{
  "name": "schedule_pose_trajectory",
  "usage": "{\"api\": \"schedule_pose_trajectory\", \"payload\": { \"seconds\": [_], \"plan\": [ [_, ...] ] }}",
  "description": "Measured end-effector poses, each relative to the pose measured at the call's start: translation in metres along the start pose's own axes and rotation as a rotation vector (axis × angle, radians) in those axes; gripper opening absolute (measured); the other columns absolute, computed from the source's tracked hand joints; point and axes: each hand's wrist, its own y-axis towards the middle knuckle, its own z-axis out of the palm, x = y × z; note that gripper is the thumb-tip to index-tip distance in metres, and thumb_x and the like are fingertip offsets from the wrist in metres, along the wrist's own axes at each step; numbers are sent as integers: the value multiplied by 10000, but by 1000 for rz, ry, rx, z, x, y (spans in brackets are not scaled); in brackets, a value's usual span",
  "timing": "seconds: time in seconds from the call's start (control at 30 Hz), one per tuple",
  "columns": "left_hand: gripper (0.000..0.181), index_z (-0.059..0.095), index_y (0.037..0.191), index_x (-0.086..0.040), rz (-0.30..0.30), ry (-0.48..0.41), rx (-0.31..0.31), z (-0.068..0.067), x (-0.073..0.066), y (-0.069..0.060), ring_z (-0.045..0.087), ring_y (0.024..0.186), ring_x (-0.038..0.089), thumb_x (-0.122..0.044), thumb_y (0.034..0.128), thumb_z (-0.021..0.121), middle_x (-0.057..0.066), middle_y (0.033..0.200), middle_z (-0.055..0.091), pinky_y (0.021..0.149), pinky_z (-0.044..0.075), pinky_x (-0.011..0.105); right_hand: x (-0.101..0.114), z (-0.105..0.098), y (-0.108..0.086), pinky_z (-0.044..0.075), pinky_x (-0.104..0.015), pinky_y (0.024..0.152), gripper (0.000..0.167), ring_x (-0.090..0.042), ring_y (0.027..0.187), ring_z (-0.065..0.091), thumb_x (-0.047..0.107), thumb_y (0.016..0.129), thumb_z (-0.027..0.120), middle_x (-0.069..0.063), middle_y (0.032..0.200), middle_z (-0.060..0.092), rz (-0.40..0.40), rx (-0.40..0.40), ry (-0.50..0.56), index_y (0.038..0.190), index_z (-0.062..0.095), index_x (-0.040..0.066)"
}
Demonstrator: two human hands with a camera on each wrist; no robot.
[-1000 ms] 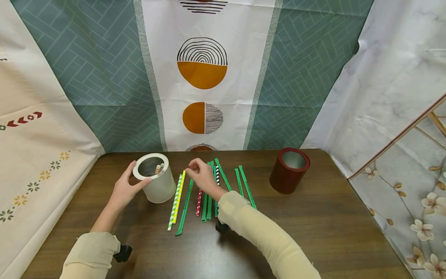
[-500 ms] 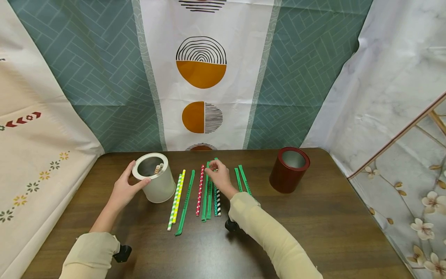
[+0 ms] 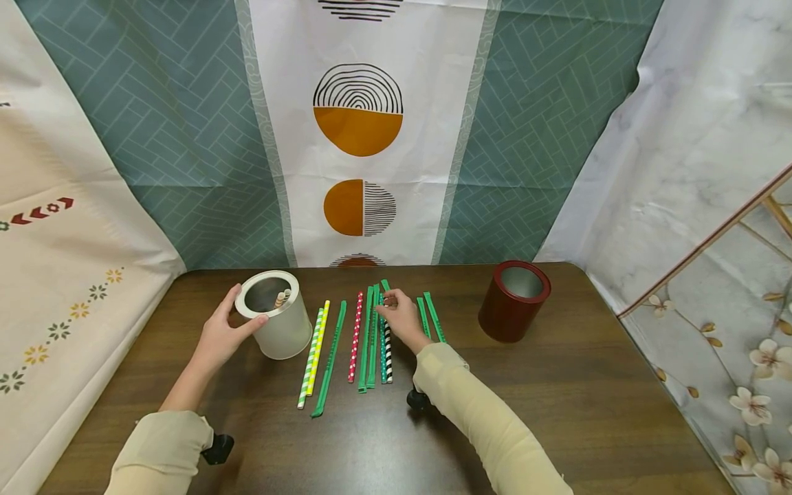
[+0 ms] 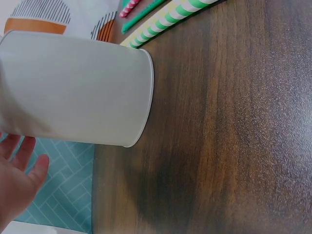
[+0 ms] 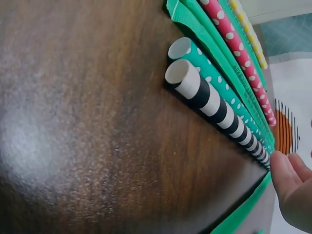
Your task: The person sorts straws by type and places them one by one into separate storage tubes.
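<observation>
My left hand (image 3: pixel 224 328) holds the side of a white can (image 3: pixel 284 337), thumb near the rim. Inside the can, the ends of a few striped paper straws (image 3: pixel 281 298) show. My right hand (image 3: pixel 405 319) is at the far ends of a black-and-white striped paper straw (image 3: pixel 388 354) and a teal dotted paper straw (image 3: pixel 383 357). In the right wrist view its thumb (image 5: pixel 282 173) is beside the striped straw's far end; both straws lie on the table. Whether the fingertips touch them is hard to see.
Wrapped green straws (image 3: pixel 331 357), a red dotted straw (image 3: pixel 355 337), a yellow straw (image 3: pixel 318 347) and a green-striped straw (image 3: pixel 311 361) lie on the wooden table (image 3: pixel 557 412). A dark red can (image 3: pixel 510 309) stands at the right. Patterned cloth hangs behind.
My right hand has moved rightward from beside the red dotted straw, across the wrapped green straws, to the black-and-white straw. My left hand stays on the white can.
</observation>
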Motion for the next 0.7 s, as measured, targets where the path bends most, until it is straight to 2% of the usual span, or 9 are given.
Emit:
{"api": "schedule_pose_trajectory", "payload": {
  "seconds": [0.23, 0.33, 0.5, 0.7],
  "plan": [
    [873, 57, 1437, -178, -2, -4, -1, 0, 0, 0, 189, 1298, 417, -376, 799, 620, 138, 1479, 114, 942, 245, 608, -4, 3, 2, 467, -381, 817, 373, -280, 1008, 538, 131, 846, 577, -191, 1112, 530, 43, 10, -19, 1187, 489, 9],
    [872, 63, 1437, -173, 0, -7, -4, 0, 0, 0, 192, 1298, 414, -372, 798, 622, 136, 1478, 120, 944, 246, 606, -6, 5, 2, 471, -378, 794, 368, -272, 990, 539, 131, 844, 579, -176, 1102, 535, 52, 17, -48, 1184, 494, 18],
    [872, 63, 1436, -155, 4, -13, -1, 1, -1, 0, 181, 1302, 412, -364, 800, 622, 140, 1477, 119, 947, 244, 604, -12, 7, 0, 474, -345, 731, 361, -241, 924, 546, 127, 846, 573, -148, 1075, 531, 64, 40, -91, 1182, 494, 19],
    [872, 65, 1436, -157, 2, -18, -4, 1, -2, -1, 173, 1307, 406, -363, 799, 623, 130, 1480, 116, 951, 241, 602, -17, 8, 0, 453, -323, 697, 295, -194, 798, 517, 114, 845, 573, -116, 956, 549, 40, 1, -177, 1118, 526, 13]
  ]
}}
